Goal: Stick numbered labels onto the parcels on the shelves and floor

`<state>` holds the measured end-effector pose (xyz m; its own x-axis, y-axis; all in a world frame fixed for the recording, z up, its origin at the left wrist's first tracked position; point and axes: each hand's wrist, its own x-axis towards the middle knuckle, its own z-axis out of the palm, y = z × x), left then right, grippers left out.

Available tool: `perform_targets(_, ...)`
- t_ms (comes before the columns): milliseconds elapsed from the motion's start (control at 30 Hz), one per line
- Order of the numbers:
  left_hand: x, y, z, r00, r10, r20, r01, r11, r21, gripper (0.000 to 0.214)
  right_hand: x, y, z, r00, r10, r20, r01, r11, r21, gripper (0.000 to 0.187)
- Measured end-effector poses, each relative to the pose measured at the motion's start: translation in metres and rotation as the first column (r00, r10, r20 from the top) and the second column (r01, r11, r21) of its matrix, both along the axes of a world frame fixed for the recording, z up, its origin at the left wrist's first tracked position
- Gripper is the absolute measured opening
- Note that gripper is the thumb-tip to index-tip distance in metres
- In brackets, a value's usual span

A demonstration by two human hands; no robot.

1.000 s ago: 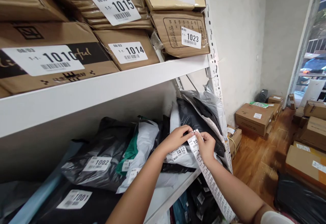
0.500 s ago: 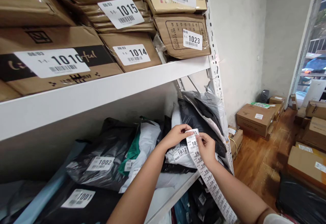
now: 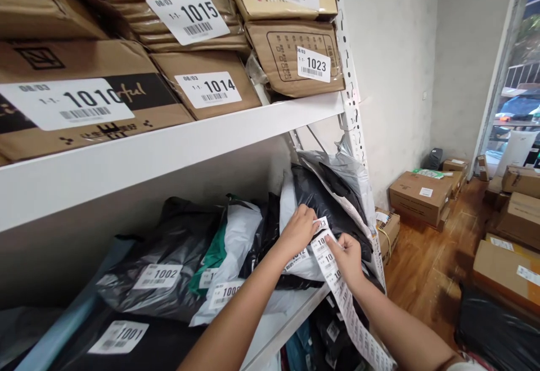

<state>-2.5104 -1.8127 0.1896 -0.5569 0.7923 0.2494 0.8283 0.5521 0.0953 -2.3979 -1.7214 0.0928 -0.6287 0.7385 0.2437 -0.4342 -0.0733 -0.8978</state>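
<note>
My left hand (image 3: 298, 229) pinches a small white sticker (image 3: 322, 224) whose visible digits end in 13. It sits just above the top of a long strip of numbered barcode labels (image 3: 342, 298). Gripped near its upper end by my right hand (image 3: 348, 259), the strip hangs down and to the right. Behind both hands is a black plastic parcel (image 3: 312, 191), leaning among others on the lower shelf. A white parcel (image 3: 307, 269) with a label ending in 12 lies just under my left hand, which partly covers that label.
Labelled cardboard boxes (image 3: 211, 98) fill the upper shelf (image 3: 236, 129). On the lower shelf, to the left, lie bagged parcels such as a black one (image 3: 169, 298) marked 1002. A white perforated post (image 3: 353, 117) stands at the right. More boxes (image 3: 419, 196) rest on the wooden floor.
The top sticker has come away from the strip in my left hand, now at an angle to it. My right hand has moved slightly lower along the strip. The view has shifted slightly right.
</note>
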Motion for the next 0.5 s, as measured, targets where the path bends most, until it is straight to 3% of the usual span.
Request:
perform_targets(67,-0.001,0.000,-0.002,0.999,0.029,-0.036,-0.029,1.000,-0.005,0.008,0.015,0.003,-0.009,0.999,0.038,-0.006,-0.038,0.999,0.016,0.062)
perform_targets(167,0.005,0.010,0.010,0.986,0.076,-0.147,-0.067,0.995,0.068,0.048,0.039,0.017,-0.021,0.992,0.120,-0.040,-0.121,0.993,-0.007,0.050)
perform_targets(233,0.011,0.025,0.027,0.967,-0.079,-0.242,0.092,0.995,0.044,0.066,0.051,0.033,-0.027,0.982,0.169,-0.082,-0.173,0.984,-0.049,0.044)
perform_targets(267,0.013,0.033,0.036,0.942,-0.222,-0.250,0.223,0.975,-0.026,0.062,0.056,0.043,-0.029,0.977,0.182,-0.109,-0.190,0.979,-0.074,0.043)
perform_targets(333,0.014,0.047,0.049,0.870,-0.473,-0.140,0.442,0.873,-0.207,0.038,0.062,0.062,-0.032,0.963,0.211,-0.169,-0.234,0.964,-0.128,0.041)
perform_targets(367,0.012,0.050,0.052,0.850,-0.524,-0.047,0.493,0.825,-0.275,0.026,0.062,0.071,-0.033,0.954,0.230,-0.191,-0.261,0.952,-0.161,0.040)
perform_targets(433,0.005,0.051,0.052,0.862,-0.486,0.140,0.503,0.793,-0.344,0.012,0.058,0.083,-0.033,0.941,0.268,-0.206,-0.314,0.919,-0.237,0.039)
perform_targets(500,-0.002,0.046,0.047,0.878,-0.358,0.318,0.456,0.828,-0.327,0.011,0.045,0.085,-0.029,0.940,0.281,-0.194,-0.330,0.894,-0.302,0.041)
